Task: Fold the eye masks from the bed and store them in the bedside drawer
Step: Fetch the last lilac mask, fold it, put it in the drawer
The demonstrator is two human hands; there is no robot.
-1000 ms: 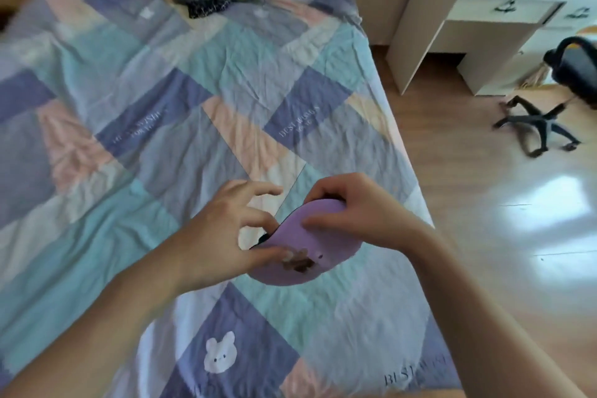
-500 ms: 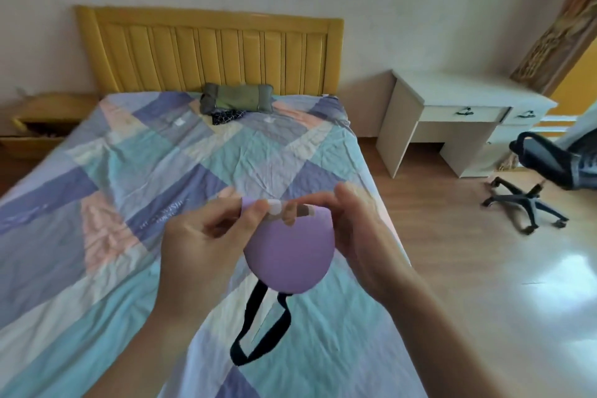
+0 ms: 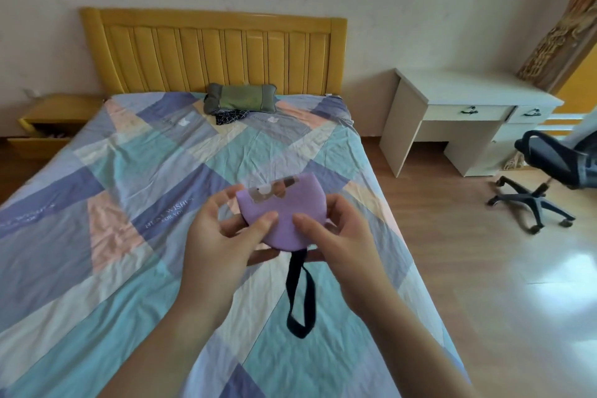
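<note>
A purple eye mask [image 3: 284, 203], folded in half into a half-round, is held up above the bed [image 3: 135, 178]. My left hand [image 3: 223, 236] pinches its left side and my right hand [image 3: 339, 236] pinches its right side, both thumbs on the front. Its black elastic strap [image 3: 300, 297] hangs down in a loop below. A dark patterned eye mask [image 3: 231, 116] lies at the head of the bed, in front of a green pillow [image 3: 242, 102]. The wooden bedside drawer [image 3: 42, 136] stands pulled out at the far left.
A yellow wooden headboard [image 3: 213, 52] backs the bed. A white desk [image 3: 465, 119] with two drawers stands at the right wall, and a black swivel chair [image 3: 546, 178] sits on the wooden floor [image 3: 484, 284] beside it.
My view has risen from the bedspread to the whole room. The mask came up off the bed, folded in half, and both hands now grip it lower, strap dangling.
</note>
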